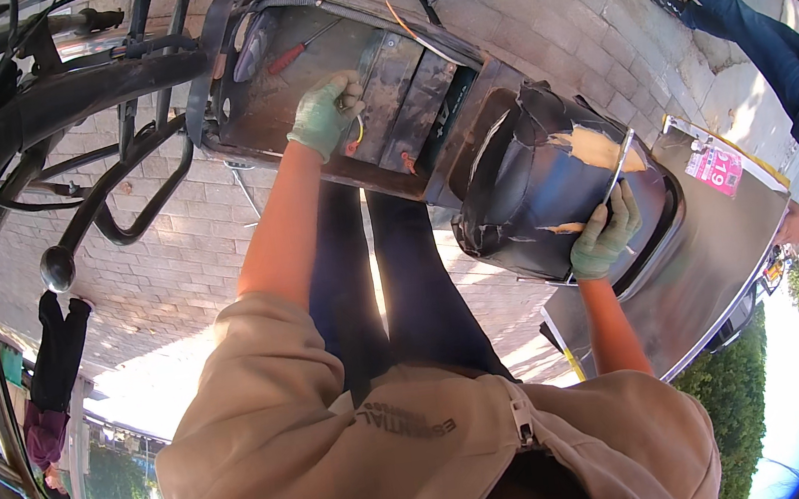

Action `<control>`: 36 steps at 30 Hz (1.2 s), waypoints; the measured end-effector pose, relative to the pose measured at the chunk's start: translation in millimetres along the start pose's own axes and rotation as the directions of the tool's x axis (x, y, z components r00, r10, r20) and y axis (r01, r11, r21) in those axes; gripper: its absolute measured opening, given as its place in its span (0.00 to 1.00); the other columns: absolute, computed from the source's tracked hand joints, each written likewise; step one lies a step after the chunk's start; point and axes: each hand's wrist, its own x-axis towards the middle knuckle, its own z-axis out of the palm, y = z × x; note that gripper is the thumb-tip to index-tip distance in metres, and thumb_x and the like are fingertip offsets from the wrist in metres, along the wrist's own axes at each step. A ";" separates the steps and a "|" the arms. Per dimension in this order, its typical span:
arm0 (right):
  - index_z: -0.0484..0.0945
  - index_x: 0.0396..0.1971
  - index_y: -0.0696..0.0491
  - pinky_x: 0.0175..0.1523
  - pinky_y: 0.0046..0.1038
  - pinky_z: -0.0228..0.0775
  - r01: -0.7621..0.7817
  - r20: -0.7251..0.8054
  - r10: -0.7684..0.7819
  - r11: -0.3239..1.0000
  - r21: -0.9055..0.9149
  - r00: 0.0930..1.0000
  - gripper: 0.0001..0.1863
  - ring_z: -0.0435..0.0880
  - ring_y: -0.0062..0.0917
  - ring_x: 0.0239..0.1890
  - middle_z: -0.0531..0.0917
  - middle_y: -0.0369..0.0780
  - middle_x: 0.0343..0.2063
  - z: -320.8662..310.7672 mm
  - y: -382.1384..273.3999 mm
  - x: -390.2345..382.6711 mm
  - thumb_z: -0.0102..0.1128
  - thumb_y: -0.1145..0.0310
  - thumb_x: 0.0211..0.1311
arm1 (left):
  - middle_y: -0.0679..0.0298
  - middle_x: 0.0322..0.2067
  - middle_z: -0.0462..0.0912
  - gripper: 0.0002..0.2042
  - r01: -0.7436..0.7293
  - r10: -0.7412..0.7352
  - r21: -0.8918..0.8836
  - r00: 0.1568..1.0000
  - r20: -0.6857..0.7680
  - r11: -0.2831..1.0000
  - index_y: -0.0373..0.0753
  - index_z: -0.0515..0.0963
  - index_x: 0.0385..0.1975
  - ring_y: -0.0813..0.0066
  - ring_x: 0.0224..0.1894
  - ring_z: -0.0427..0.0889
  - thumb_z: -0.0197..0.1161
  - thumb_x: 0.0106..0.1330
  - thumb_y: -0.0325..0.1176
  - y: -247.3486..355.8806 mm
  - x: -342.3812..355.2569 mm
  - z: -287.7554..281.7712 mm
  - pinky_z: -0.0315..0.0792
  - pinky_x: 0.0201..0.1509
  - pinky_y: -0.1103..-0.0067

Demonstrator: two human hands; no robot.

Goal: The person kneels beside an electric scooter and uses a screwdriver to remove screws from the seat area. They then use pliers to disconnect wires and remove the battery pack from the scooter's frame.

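Both my hands wear thin green gloves. My left hand (331,115) is over the open metal compartment (246,118) of a three-wheeled vehicle, its fingers curled together; whatever they may hold is hidden. Just beside it is a short yellow wire (360,131), next to the dark, dusty batteries (396,93) set in a row. My right hand (607,234) is closed round a slim silver metal tool (620,165), whose exact kind I cannot make out. The tool lies over the black seat (541,170), whose cover is torn, with yellow foam showing.
A red-handled screwdriver (288,57) lies in the compartment. Black frame tubes (97,97) and a handlebar (8,422) fill the left. Another person's hand (793,226) touches the metal panel (664,265) at right. One more person (52,366) stands at far left. Brick paving (185,227) lies below.
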 end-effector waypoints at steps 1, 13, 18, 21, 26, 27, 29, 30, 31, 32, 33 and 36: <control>0.72 0.60 0.61 0.65 0.39 0.62 0.012 -0.016 -0.012 1.000 -0.006 1.000 0.21 0.68 0.40 0.61 0.72 0.49 0.61 0.1 -0.3 -0.1 0.50 0.68 0.71 | 0.60 0.39 0.83 0.14 -0.016 0.016 -0.047 1.000 -0.003 0.999 0.33 0.79 0.49 0.72 0.37 0.80 0.56 0.74 0.36 4.2 -12.6 6.9 0.80 0.49 0.72; 0.76 0.55 0.60 0.64 0.44 0.61 0.043 -0.079 -0.051 0.994 -0.105 0.996 0.21 0.71 0.45 0.57 0.76 0.48 0.56 -2.4 2.4 2.3 0.55 0.70 0.63 | 0.48 0.54 0.80 0.16 -0.109 0.122 -0.113 0.987 0.109 0.988 0.28 0.74 0.55 0.64 0.52 0.82 0.53 0.69 0.23 9.0 -139.4 81.6 0.78 0.59 0.74; 0.79 0.53 0.55 0.62 0.43 0.65 -0.084 0.033 0.088 0.990 -0.111 0.996 0.21 0.73 0.44 0.56 0.77 0.48 0.55 -34.4 -14.5 16.0 0.61 0.65 0.61 | 0.56 0.48 0.83 0.13 -0.020 0.010 0.182 0.998 0.055 0.983 0.30 0.75 0.54 0.72 0.46 0.82 0.49 0.74 0.25 -15.8 -239.1 119.5 0.77 0.54 0.77; 0.79 0.49 0.54 0.60 0.43 0.67 -0.265 0.149 0.288 0.952 -0.156 0.946 0.21 0.74 0.45 0.56 0.77 0.48 0.53 -62.1 -26.4 -0.9 0.65 0.62 0.57 | 0.57 0.46 0.83 0.11 -0.021 0.014 0.216 0.999 0.034 0.976 0.32 0.76 0.52 0.73 0.42 0.84 0.53 0.75 0.28 -19.1 -294.0 131.1 0.81 0.48 0.79; 0.78 0.42 0.56 0.56 0.42 0.73 -0.552 0.394 0.594 0.802 -0.227 0.701 0.17 0.81 0.45 0.49 0.82 0.51 0.44 -65.3 -28.0 -35.1 0.64 0.62 0.57 | 0.58 0.45 0.84 0.15 -0.057 0.064 0.231 0.998 -0.022 0.971 0.33 0.74 0.56 0.75 0.41 0.84 0.59 0.73 0.31 -14.1 -355.8 128.8 0.81 0.45 0.81; 0.77 0.43 0.58 0.53 0.43 0.75 -0.489 0.360 0.559 0.829 -0.271 0.747 0.18 0.84 0.47 0.45 0.83 0.55 0.40 -59.1 -24.9 -36.9 0.60 0.62 0.58 | 0.58 0.46 0.84 0.14 -0.080 0.092 0.260 0.995 -0.035 0.962 0.33 0.74 0.55 0.77 0.40 0.84 0.58 0.74 0.32 -18.0 -366.3 126.2 0.80 0.43 0.82; 0.76 0.43 0.65 0.52 0.45 0.76 -0.370 0.408 0.490 0.865 -0.340 0.770 0.23 0.84 0.51 0.45 0.84 0.57 0.41 -48.1 -12.8 -35.3 0.58 0.59 0.59 | 0.60 0.44 0.83 0.12 -0.127 0.135 0.254 0.991 -0.012 0.959 0.33 0.75 0.54 0.79 0.37 0.82 0.54 0.76 0.30 -31.4 -385.9 121.2 0.79 0.42 0.85; 0.76 0.43 0.66 0.53 0.44 0.75 -0.376 0.421 0.494 0.864 -0.334 0.761 0.23 0.84 0.51 0.47 0.84 0.58 0.42 -44.3 -6.1 -35.4 0.57 0.59 0.59 | 0.60 0.42 0.83 0.12 -0.122 0.136 0.249 0.990 -0.039 0.961 0.32 0.75 0.53 0.80 0.37 0.82 0.54 0.75 0.29 -39.2 -394.1 118.5 0.79 0.42 0.84; 0.76 0.44 0.66 0.55 0.44 0.75 -0.308 0.461 0.440 0.890 -0.336 0.770 0.24 0.84 0.50 0.47 0.83 0.58 0.42 -42.7 1.9 -35.3 0.58 0.59 0.58 | 0.59 0.43 0.83 0.11 -0.168 0.180 0.250 0.983 -0.026 0.953 0.31 0.76 0.52 0.80 0.37 0.83 0.54 0.75 0.28 -49.0 -404.7 114.9 0.79 0.43 0.84; 0.77 0.44 0.66 0.55 0.44 0.74 -0.348 0.440 0.450 0.890 -0.296 0.777 0.24 0.84 0.50 0.48 0.83 0.59 0.42 -39.0 8.0 -36.2 0.58 0.59 0.58 | 0.57 0.44 0.83 0.11 -0.106 0.120 0.197 0.991 -0.063 0.975 0.31 0.76 0.51 0.78 0.40 0.84 0.55 0.75 0.28 -55.1 -410.1 110.9 0.80 0.46 0.83; 0.76 0.44 0.67 0.54 0.43 0.75 -0.438 0.472 0.497 0.867 -0.238 0.728 0.23 0.85 0.49 0.45 0.83 0.58 0.43 -37.9 15.4 -36.1 0.58 0.60 0.57 | 0.56 0.44 0.83 0.11 -0.159 0.165 0.149 0.986 -0.028 0.976 0.31 0.77 0.51 0.75 0.43 0.85 0.55 0.74 0.27 -63.1 -417.9 104.8 0.80 0.50 0.80; 0.77 0.42 0.65 0.48 0.41 0.75 -0.509 0.392 0.500 0.856 -0.090 0.772 0.20 0.85 0.47 0.36 0.85 0.54 0.37 -32.5 23.6 -44.1 0.58 0.63 0.58 | 0.56 0.46 0.83 0.12 -0.174 0.174 0.219 0.985 0.019 0.960 0.30 0.77 0.51 0.72 0.47 0.84 0.53 0.72 0.23 -79.0 -431.7 82.3 0.79 0.55 0.77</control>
